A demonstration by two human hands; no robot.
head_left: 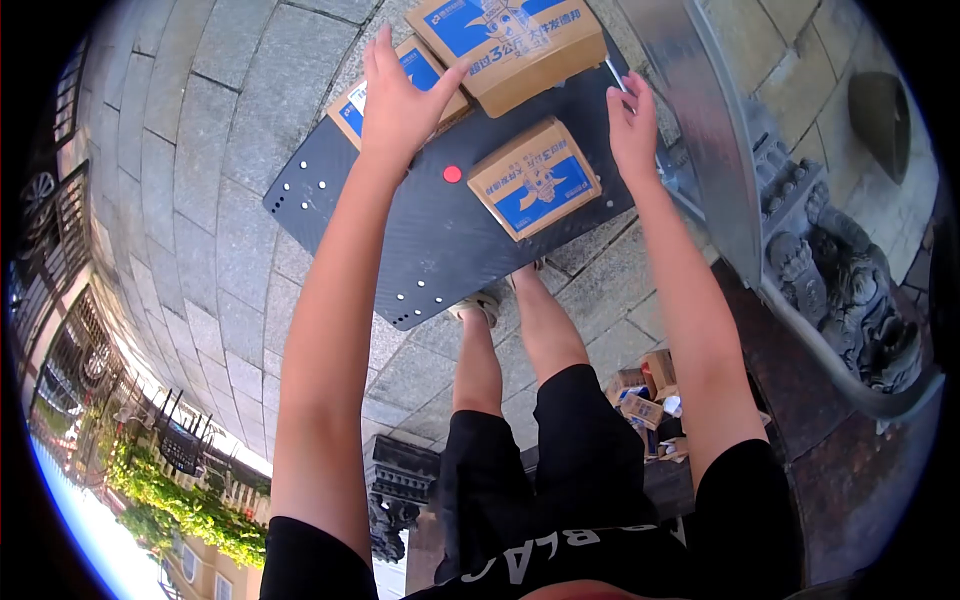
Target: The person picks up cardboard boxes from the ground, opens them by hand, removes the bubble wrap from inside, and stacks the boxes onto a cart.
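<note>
My left hand [398,108] is spread open, thumb apart from the fingers, over a cardboard box [424,66] with a blue label that it partly hides. Whether the fingers touch that box I cannot tell. In my right hand [632,125], thumb and fingers pinch a thin, pale, stick-like object [615,75]. To its left lies a larger cardboard box [540,75] with blue print. A smaller blue-printed cardboard box [535,205] sits nearer to me. All these boxes rest on a dark grey board [400,235] with a red round spot [452,174].
A metal panel [700,110] stands to the right, beside dark carved stonework [850,290]. Several cartons [645,405] are heaped at lower right. Stone paving [230,200] surrounds the board, and my feet [478,308] are at its near edge.
</note>
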